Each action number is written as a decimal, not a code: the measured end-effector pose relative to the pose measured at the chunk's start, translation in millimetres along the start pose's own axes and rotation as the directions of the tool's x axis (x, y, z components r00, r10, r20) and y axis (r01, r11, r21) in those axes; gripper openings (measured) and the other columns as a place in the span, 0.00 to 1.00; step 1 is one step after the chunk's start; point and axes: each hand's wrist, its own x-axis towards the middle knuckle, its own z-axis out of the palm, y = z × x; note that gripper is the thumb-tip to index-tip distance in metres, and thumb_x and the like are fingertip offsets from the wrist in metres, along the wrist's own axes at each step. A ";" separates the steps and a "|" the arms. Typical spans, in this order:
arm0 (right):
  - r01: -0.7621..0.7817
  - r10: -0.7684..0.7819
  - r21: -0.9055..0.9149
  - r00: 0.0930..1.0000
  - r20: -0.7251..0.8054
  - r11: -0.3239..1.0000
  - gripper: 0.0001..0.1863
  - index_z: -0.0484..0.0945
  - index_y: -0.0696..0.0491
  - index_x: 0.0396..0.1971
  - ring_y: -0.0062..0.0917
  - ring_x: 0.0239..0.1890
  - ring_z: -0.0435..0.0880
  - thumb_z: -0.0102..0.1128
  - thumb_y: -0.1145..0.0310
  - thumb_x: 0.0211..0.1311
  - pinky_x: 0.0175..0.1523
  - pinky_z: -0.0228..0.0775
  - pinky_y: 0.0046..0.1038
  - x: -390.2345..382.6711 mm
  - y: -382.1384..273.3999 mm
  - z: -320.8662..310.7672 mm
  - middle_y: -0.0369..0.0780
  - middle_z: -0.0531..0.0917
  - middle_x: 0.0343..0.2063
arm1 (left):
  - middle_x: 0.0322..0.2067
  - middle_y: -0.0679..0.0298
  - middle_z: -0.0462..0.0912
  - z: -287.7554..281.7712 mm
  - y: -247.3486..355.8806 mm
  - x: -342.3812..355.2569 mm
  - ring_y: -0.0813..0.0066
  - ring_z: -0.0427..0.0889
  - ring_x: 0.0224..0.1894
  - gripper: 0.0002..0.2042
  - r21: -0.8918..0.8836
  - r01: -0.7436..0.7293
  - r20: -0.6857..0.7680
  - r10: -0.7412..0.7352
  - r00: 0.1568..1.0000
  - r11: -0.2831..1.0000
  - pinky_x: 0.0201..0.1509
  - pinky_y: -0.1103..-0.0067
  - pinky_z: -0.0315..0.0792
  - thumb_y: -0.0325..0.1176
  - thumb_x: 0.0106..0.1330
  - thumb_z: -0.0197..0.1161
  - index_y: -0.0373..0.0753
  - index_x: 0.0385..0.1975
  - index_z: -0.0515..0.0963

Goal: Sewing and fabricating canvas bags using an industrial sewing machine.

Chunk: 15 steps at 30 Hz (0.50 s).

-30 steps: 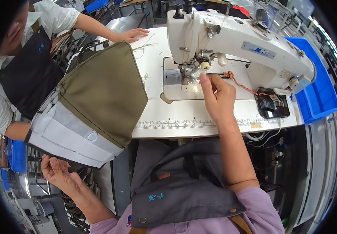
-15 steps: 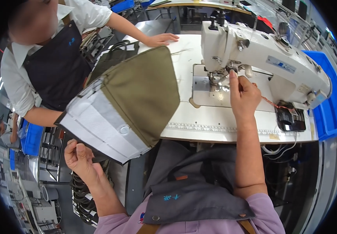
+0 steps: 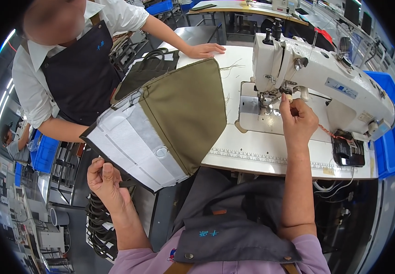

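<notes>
My right hand is closed at the white sewing machine, its thumb and fingers pinching a small cream-and-black knob-like piece beside the needle area. Whether that piece is attached to the machine, I cannot tell. At the left, an olive fabric piece with a white backing and dark edging stands tilted, partly over the table. My left hand is by its lower left edge, thumb and fingers curled together; what lies between them, if anything, is hidden.
Across the left corner stands a co-worker in a dark apron, one hand flat on the white table, the other hidden behind the fabric. A phone-like black device, a blue bin and stacked dark pieces with handles are around.
The whole view has shifted, with the scene lying slightly further right and lower. Both of my hands keep nearly the same places against the machine and the fabric piece.
</notes>
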 end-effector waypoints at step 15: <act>-0.100 0.099 0.057 0.995 0.025 0.993 0.16 0.76 0.54 0.16 0.16 0.13 0.70 0.77 0.66 0.50 0.21 0.59 0.21 -3.0 -4.8 -4.1 0.33 0.75 0.10 | 0.26 0.71 0.77 -7.4 -0.3 1.1 0.90 0.62 0.16 0.10 -0.039 -0.029 0.020 0.029 0.999 0.999 0.18 0.89 0.58 0.29 0.64 0.71 0.39 0.43 0.78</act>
